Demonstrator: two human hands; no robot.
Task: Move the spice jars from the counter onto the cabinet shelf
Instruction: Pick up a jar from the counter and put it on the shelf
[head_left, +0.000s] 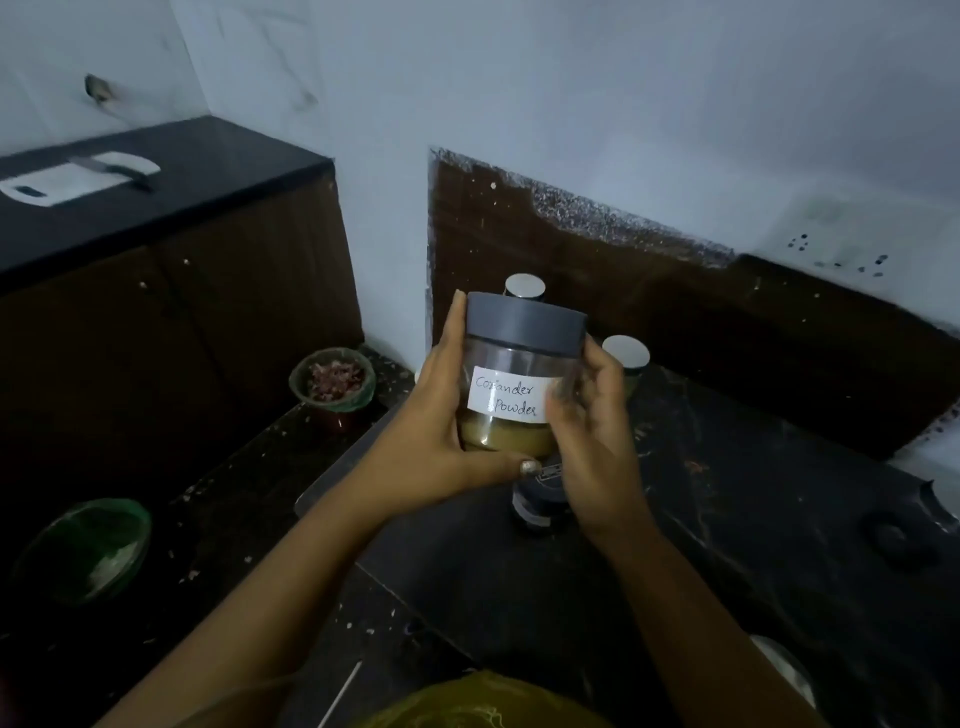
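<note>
Closest in, a fold of yellow cloth (483, 701) sits at the bottom edge, and both bare forearms reach forward from it. The hands meet round one thing, the coriander jar (511, 364).

The left hand (436, 441) cups its left side. The fingers run up the back wall to the lid, and the thumb hooks under the base. The right hand (592, 447) closes on the right side, with curled fingertips pressing at the edge of the label. So both hands are wrapped firmly on it.

The jar is lifted clear of the surface (753, 519). It stands upright, its long axis near vertical and leaning a touch away at the top. The grey lid (524, 325) points up and the handwritten label (511, 396) faces the camera. Yellow-brown powder fills the lower part.

Directly below the hands, a small dark jar (537, 506) stands on the surface, partly hidden. Just behind are two more jars with silver caps, one (524, 287) peeking over the grey lid and one (626, 351) beside the right hand.

Out to the left sits a green-lined bowl (88, 551), and further back another bowl of reddish scraps (335, 382).

Beyond the jars a brown panel (675, 322) backs the wall, with a socket plate (841, 249) above it on the right. Far left, a white cutting board (78, 179) with a knife (111, 169) across it lies on a second dark surface.
</note>
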